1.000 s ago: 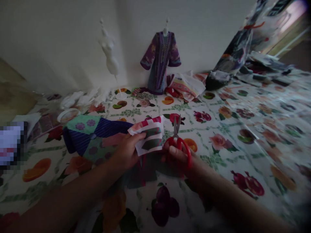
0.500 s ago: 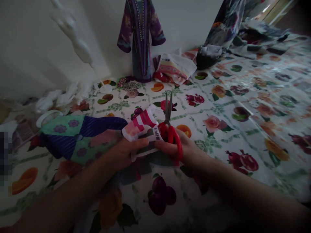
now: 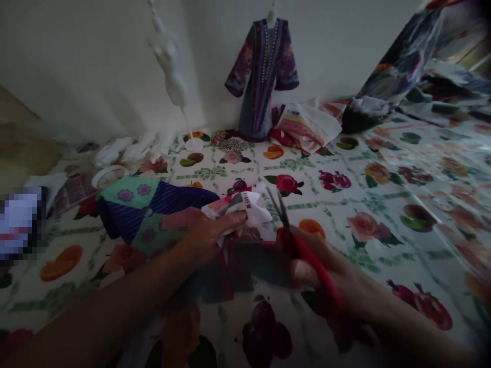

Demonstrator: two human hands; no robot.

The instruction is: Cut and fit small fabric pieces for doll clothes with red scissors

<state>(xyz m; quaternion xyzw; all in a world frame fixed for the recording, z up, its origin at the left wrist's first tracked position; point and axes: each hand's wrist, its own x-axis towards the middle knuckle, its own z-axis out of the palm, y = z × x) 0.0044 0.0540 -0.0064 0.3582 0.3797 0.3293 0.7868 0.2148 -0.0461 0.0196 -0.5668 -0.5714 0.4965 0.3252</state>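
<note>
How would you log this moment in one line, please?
left hand: holds printed piece; right hand: holds red-handled scissors; nearby: patchwork cloth; beyond: purple robe

A plain pale wall (image 3: pixel 330 46) rises in dim light behind a glossy fruit-and-flower-printed tablecloth (image 3: pixel 318 212).

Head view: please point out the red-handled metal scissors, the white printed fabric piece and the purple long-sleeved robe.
Red-handled metal scissors (image 3: pixel 306 252): head view, on the red handle.
White printed fabric piece (image 3: pixel 258 209): head view, on the white area beside the lettering.
Purple long-sleeved robe (image 3: pixel 260 84): head view, mid-front.
</note>
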